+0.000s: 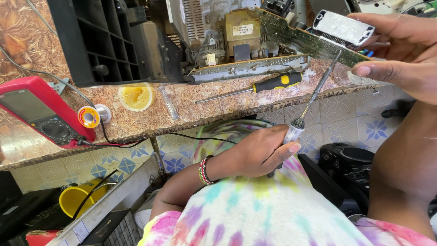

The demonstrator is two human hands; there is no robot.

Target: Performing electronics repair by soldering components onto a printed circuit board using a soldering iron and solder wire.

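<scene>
A slim precision screwdriver (pixel 317 89) is held in the left hand (pixel 264 152). The fingers are closed on its pale, knurled handle, and the thin steel shaft is angled up toward one o'clock. Its tip is set against the lower edge of a long green circuit board (pixel 309 40). The board is kept in the air at the two o'clock corner of the view by the right hand (pixel 400 50). That grip is clamped on the board's end and on a flat, silvery, rough-faced module (pixel 346 26) mounted there. The work in hand is judged to be the seating of the tip at a fixing on the board. A steady board and a shaft kept square to it would be called for. Whether the tip is engaged in a screw cannot be told. At nine o'clock from the shaft, a thicker screwdriver with a yellow-and-black handle (pixel 273 83) is laid on the speckled, chipped tabletop (pixel 205 105). Behind it, at twelve o'clock, an opened metal chassis (pixel 236 32) is stood beside a black ribbed plastic casing (pixel 104 41). Further toward nine o'clock, a round yellow tub (pixel 135 95), a spool of solder wire (pixel 91 116) and a red multimeter (pixel 38 111) are set out.
</scene>
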